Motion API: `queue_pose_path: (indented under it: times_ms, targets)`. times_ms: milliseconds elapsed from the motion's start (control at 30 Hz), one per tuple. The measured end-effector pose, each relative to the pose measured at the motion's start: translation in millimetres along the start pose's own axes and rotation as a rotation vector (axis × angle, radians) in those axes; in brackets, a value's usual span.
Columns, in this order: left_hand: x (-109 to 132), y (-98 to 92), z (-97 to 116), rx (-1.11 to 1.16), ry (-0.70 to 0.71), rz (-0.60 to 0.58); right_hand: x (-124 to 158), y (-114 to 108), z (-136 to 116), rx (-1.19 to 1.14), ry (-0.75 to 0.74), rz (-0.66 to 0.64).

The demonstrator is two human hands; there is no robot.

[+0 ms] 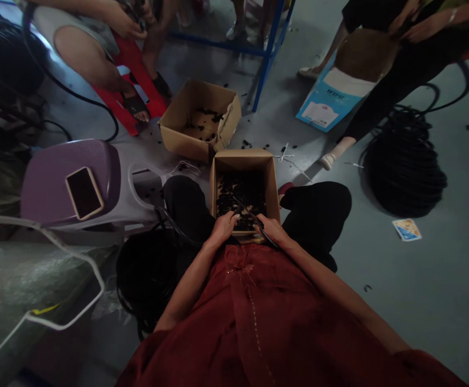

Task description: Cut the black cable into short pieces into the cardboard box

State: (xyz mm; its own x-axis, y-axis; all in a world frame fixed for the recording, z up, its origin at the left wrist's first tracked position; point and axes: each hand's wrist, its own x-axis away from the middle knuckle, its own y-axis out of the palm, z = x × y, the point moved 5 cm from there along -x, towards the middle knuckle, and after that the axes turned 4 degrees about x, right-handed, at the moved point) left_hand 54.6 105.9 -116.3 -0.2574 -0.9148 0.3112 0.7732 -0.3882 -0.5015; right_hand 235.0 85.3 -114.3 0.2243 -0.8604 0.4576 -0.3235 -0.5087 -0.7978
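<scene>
Seated with a cardboard box between the knees, seemingly to catch the black scraps inside, the person holds both arms over it, the right hand clenched on what look like dark scissors, the left hand's grip unclear.

**Two boxes, one behind the other**

The near box sits between the person's knees, with the far box just behind it. A phone lies on a stool to the left; a cable coil lies right.

Brown cardboard box, black pieces
</scene>
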Motion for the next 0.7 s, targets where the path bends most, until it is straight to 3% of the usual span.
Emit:
queue_pose_path:
  times_ms: [200, 333, 433, 700]
  targets:
    - [0.8, -2.2, 1.7, 0.032, -0.03, 0.01, -3.7, -1.6, 2.6, -0.11, 0.029, 0.045]
    - [3.0, -5.6, 5.9, 0.076, -0.012, 0.01, -5.4, -4.6, 6.7, -0.384, 0.045, 0.132]
    - [5.2, -8.7, 10.1, 0.14, -0.013, 0.013, -8.4, -2.2, 4.3, -0.682, 0.044, 0.119]
    - [22.2, -7.6, 37.6, 0.459, -0.071, -0.267, -15.2, -10.7, -29.2, -1.273, -0.007, 0.045]
